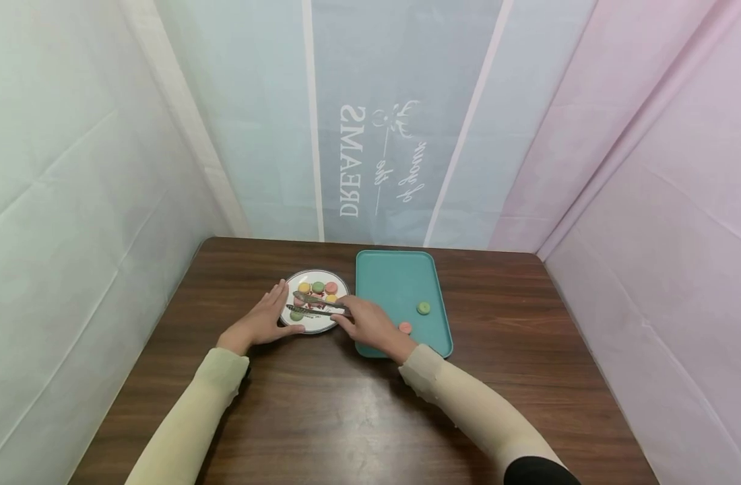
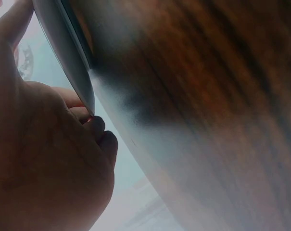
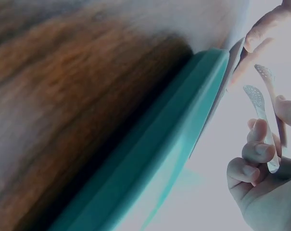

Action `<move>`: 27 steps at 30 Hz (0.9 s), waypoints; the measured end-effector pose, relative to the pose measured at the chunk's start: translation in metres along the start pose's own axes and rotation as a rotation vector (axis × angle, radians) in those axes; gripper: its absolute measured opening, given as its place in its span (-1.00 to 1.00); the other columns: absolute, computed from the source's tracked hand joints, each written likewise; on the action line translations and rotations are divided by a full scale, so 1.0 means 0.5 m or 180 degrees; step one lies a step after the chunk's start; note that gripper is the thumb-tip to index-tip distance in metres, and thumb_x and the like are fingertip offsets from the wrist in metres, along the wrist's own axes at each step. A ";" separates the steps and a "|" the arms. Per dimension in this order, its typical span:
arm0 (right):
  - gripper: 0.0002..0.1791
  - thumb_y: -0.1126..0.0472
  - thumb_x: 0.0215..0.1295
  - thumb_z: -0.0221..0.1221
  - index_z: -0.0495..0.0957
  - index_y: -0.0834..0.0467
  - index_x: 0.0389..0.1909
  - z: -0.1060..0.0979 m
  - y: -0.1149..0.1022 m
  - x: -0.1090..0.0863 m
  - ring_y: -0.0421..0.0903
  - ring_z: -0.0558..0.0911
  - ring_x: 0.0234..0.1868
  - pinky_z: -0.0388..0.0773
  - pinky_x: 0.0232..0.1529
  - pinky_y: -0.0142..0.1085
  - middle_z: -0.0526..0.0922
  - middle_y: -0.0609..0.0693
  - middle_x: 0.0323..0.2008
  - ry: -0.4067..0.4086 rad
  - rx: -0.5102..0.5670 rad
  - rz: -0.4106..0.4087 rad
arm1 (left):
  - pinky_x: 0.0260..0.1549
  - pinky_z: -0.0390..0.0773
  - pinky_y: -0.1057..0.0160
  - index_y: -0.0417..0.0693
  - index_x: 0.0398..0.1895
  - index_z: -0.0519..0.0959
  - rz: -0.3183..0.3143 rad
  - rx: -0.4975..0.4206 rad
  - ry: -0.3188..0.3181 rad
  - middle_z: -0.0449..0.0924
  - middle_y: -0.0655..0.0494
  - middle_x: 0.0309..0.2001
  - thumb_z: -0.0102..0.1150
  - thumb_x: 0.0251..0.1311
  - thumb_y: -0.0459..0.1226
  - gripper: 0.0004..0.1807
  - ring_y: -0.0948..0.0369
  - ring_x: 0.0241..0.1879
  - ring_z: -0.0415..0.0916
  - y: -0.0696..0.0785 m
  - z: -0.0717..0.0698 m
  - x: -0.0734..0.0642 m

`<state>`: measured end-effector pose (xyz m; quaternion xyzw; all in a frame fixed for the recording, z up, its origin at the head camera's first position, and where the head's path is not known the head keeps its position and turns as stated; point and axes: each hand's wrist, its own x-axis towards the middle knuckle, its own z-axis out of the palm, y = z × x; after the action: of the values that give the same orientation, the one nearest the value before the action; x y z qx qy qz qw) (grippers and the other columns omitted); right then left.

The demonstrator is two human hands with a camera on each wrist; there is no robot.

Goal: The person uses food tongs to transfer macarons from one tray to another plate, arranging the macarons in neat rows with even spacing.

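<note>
My right hand [image 1: 368, 323] grips metal tongs [image 1: 318, 300] with perforated ends. In the right wrist view the ends of the tongs [image 3: 255, 95] stand apart with nothing between them. Head view puts them over a white plate [image 1: 316, 329] with a dark rim line, which carries several macarons: a yellow one [image 1: 304, 287], a green one [image 1: 318, 287] and a pink one [image 1: 331, 287] at the back, others partly covered by the tongs. At the plate's left rim my left hand [image 1: 263, 322] holds the edge, thumb at the front and fingers along the far side.
A teal tray [image 1: 391, 279] lies right of the plate, under my right forearm. On it are a green macaron [image 1: 423, 308] and a pink macaron [image 1: 405, 327]. Both stand on a dark wooden table [image 1: 498, 323], with fabric walls [image 1: 407, 135] behind and at the sides.
</note>
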<state>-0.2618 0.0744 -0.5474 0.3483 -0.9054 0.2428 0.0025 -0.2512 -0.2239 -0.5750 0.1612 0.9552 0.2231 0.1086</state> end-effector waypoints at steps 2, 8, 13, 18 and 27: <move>-0.61 -0.05 0.64 0.20 0.64 0.16 0.18 -0.004 0.001 -0.005 -0.14 0.66 -0.18 0.68 -0.15 -0.18 0.74 0.04 -0.01 0.0037 0.0019 0.0016 | 0.65 -0.12 -0.25 -0.45 0.70 -0.26 0.0006 0.0002 0.0005 -0.37 -0.38 0.72 0.28 0.38 0.30 0.35 -0.24 0.71 -0.30 -0.001 0.003 0.000; -0.59 -0.05 0.63 0.21 0.65 0.17 0.20 -0.019 0.001 -0.024 -0.11 0.69 -0.17 0.69 -0.17 -0.15 0.74 0.02 -0.03 0.0141 0.0084 0.0061 | 0.65 -0.11 -0.27 -0.48 0.69 -0.26 0.0010 -0.0018 0.0042 -0.35 -0.41 0.71 0.30 0.38 0.29 0.35 -0.26 0.71 -0.29 -0.002 0.005 0.000; -0.59 -0.05 0.62 0.23 0.65 0.14 0.23 -0.027 0.009 -0.041 -0.07 0.74 -0.05 0.73 -0.10 -0.12 0.74 0.05 0.08 0.0224 0.0089 0.0101 | 0.65 -0.11 -0.27 -0.48 0.69 -0.25 0.0022 -0.0011 0.0047 -0.34 -0.42 0.71 0.30 0.37 0.30 0.36 -0.26 0.71 -0.28 -0.002 0.007 0.001; -0.59 -0.06 0.62 0.23 0.65 0.15 0.22 -0.035 0.018 -0.056 -0.17 0.65 -0.24 0.64 -0.28 -0.20 0.73 0.02 -0.06 0.0222 0.0160 0.0157 | 0.64 -0.10 -0.29 -0.47 0.69 -0.26 0.0033 -0.0014 0.0029 -0.35 -0.42 0.71 0.28 0.35 0.34 0.38 -0.27 0.70 -0.28 -0.002 0.006 -0.002; -0.57 -0.04 0.59 0.26 0.64 0.14 0.27 -0.050 0.032 -0.080 -0.15 0.69 -0.23 0.68 -0.26 -0.18 0.74 0.00 -0.11 0.0353 0.0172 0.0246 | 0.66 -0.14 -0.25 -0.45 0.70 -0.28 -0.0004 -0.0052 -0.0002 -0.39 -0.37 0.72 0.28 0.36 0.31 0.37 -0.23 0.72 -0.31 0.001 0.004 -0.002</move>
<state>-0.2456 0.1209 -0.5395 0.2991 -0.9098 0.2859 0.0338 -0.2493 -0.2232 -0.5765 0.1597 0.9535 0.2307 0.1103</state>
